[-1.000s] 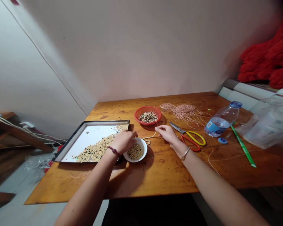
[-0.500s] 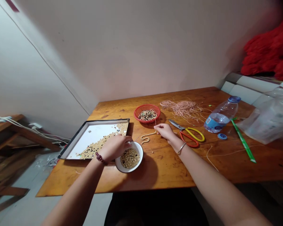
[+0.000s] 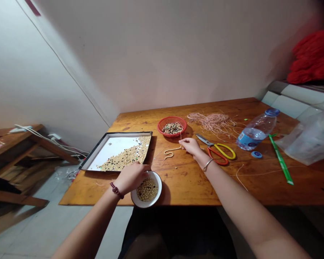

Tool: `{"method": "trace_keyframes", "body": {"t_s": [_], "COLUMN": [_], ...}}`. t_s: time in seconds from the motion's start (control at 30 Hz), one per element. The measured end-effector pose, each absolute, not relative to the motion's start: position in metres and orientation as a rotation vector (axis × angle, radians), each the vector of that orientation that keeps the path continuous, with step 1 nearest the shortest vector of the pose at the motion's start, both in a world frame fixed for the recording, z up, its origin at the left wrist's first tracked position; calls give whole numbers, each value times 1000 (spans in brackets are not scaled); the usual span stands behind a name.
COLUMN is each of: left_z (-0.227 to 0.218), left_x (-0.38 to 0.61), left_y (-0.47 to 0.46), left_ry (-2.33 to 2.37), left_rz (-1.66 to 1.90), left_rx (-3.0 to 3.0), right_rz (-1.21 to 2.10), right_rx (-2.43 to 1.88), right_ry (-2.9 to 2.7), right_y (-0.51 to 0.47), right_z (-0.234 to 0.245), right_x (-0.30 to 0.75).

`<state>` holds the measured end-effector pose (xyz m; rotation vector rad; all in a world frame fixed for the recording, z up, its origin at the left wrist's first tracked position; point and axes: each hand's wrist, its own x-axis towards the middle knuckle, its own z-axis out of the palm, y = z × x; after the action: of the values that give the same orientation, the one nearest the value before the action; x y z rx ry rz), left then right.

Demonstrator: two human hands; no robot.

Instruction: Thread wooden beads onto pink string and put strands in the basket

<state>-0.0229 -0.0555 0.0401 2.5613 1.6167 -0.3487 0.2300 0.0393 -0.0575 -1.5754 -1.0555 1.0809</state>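
My left hand [image 3: 132, 177] grips the rim of a white bowl [image 3: 158, 192] that has a dark edge and holds cream beads with a few dark ones. The bowl overlaps the table's front edge. Pinched in my right hand [image 3: 191, 147] is one end of a bead string [image 3: 168, 155], whose cream beads curve across the wood. Left of my left hand lies a shallow tray [image 3: 95, 149] with loose cream and dark beads. Just behind my right hand stands a red basket [image 3: 162, 130] of mixed beads. A thin line, thread or needle, shows between the hands.
Scissors [image 3: 217, 153] with red and yellow handles lie right of my right hand. Behind them is a tangle of pink cord [image 3: 216, 121]. A water bottle [image 3: 255, 133], its loose cap [image 3: 256, 154], a green strip [image 3: 282, 162] and a plastic bag [image 3: 305, 140] are farther right.
My left hand has brought the bowl nearer to my body, to the table's front edge. My right hand keeps its pinch near the basket. The camera view has shifted slightly.
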Motion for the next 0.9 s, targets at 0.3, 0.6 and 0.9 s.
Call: {"method": "trace_keyframes", "body": {"t_s": [0.3,0.6,0.9], "left_z": [29,33,52], "left_x": [-18,-6,50], "left_y": [-45,-33,-30], "left_ry": [1750,1687,1358], "left_rz": [-201,-160,-45], "left_rx": [2524,2535,2730], "right_rz": [1079,1102,1094], "right_rx": [-1580,-1584,-1578], "right_ry": [-1028,-998,-1004], "right_y": [42,42,42], "right_z": [-59,-57,-57], "right_x": [232,235,237]}}
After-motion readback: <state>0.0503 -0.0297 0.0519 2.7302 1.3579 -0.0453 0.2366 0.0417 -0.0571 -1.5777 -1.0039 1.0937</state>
